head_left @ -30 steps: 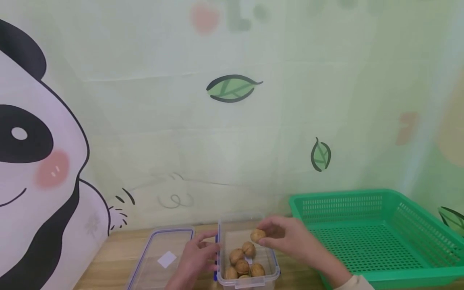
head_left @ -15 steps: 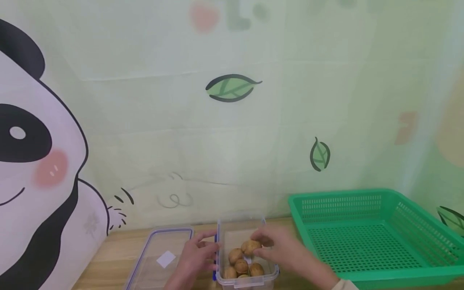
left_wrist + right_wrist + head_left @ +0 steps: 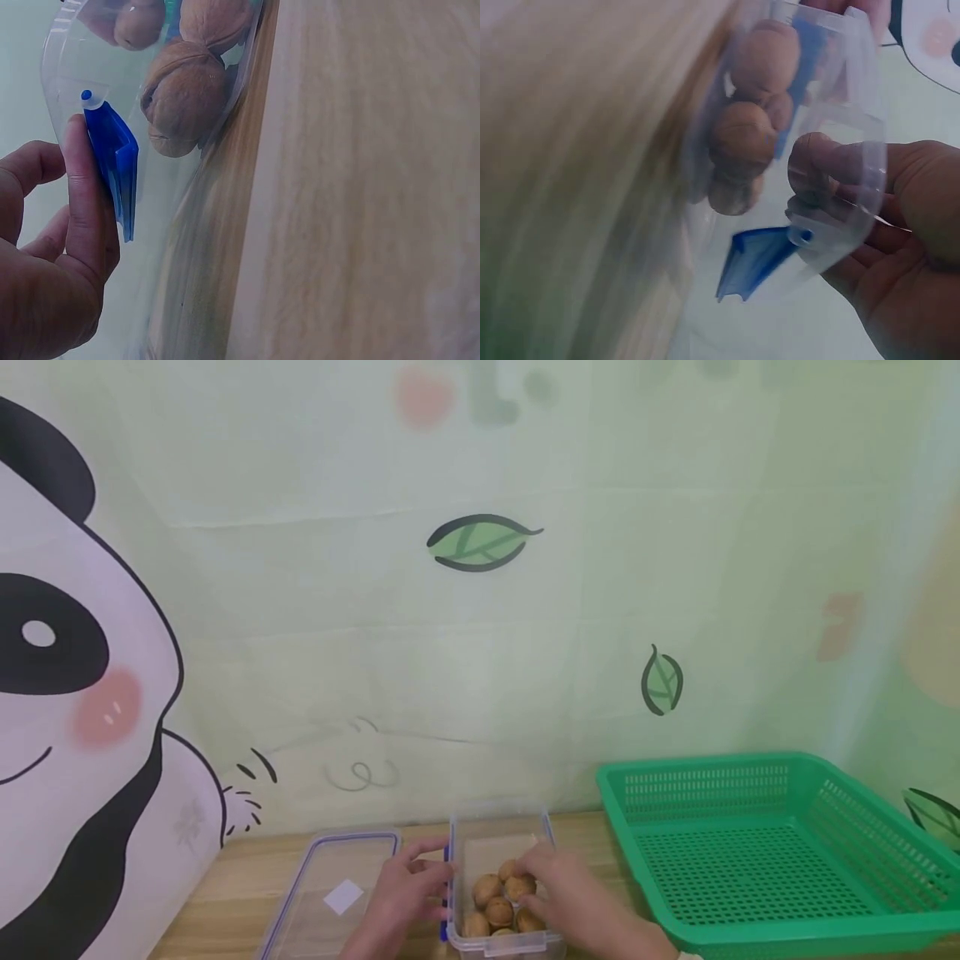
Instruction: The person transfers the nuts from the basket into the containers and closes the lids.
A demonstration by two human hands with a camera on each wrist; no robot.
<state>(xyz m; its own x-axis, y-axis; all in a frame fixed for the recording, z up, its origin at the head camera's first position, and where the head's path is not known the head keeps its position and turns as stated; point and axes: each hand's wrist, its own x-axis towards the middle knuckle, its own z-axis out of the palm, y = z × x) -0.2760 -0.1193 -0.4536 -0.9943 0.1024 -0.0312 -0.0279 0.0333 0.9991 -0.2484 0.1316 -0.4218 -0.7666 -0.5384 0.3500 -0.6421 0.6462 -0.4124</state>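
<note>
A clear plastic box (image 3: 504, 943) with blue latches holds several walnuts (image 3: 487, 890). My left hand (image 3: 408, 893) is at the box's left side; in the left wrist view a straight finger lies against a blue latch (image 3: 112, 161). My right hand (image 3: 573, 897) reaches over the right rim into the box. In the right wrist view its thumb and fingers pinch a walnut (image 3: 810, 166) inside the wall, above the other walnuts (image 3: 742, 139). Part of the pinched walnut is hidden by the thumb.
A clear lid (image 3: 307, 910) with a blue seal and a white label lies left of the box. To the right stands a green plastic basket (image 3: 708, 931) with slotted sides. Behind the wooden table (image 3: 217, 902) hangs a cloth with a panda print (image 3: 82, 693).
My right hand has moved down and toward me, carrying the walnut from above the rim to the other walnuts in the box. The left hand has stayed by the box's left side.
</note>
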